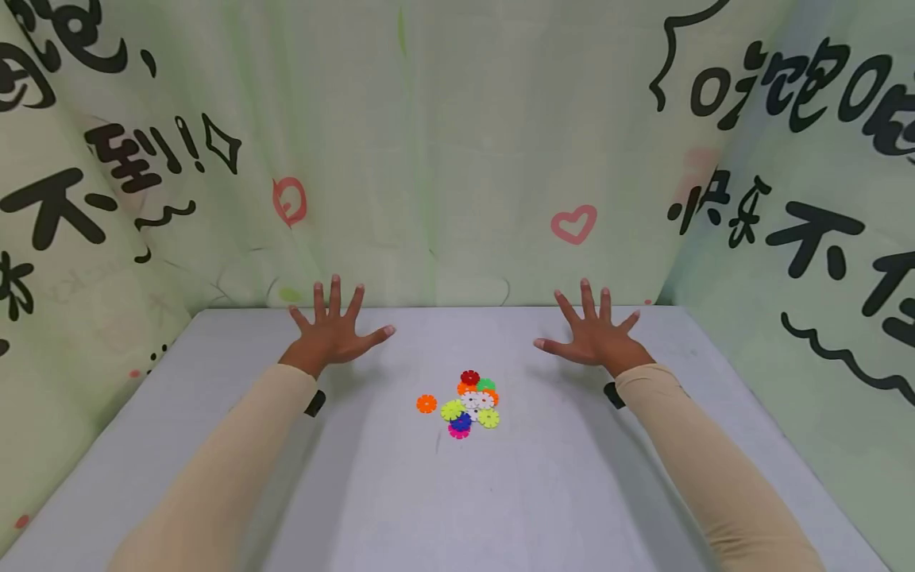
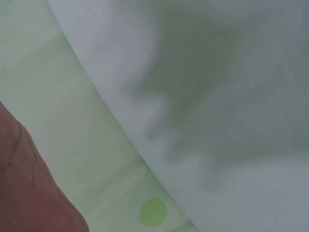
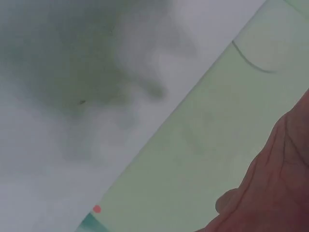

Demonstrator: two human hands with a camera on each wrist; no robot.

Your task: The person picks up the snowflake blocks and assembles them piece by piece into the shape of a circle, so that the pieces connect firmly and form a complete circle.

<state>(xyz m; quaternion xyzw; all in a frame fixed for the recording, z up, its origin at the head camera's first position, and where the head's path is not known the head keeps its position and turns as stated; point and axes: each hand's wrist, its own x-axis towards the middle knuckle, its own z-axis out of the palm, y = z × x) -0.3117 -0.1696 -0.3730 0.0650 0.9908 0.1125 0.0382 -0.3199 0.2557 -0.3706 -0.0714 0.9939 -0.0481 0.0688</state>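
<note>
On the pale counter (image 1: 457, 508), I saw notched, coloured discs (image 1: 472, 400) heaped mid-surface, one orange disc (image 1: 426, 404) just left of them; farther off, the left grip (image 1: 330, 338) and right grip (image 1: 595, 340) hovered spread; light-green cloth (image 1: 472, 159) with black lettering (image 1: 815, 230) enclosed the back and sides.

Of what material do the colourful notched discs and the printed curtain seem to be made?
Notched discs: probably plastic, smooth; flat, evenly coloured pieces. Printed curtain: likely thin fabric, matte; soft vertical folds show, though plastic sheeting is possible.

Room either side of disc pile (image 1: 473, 402)
</note>
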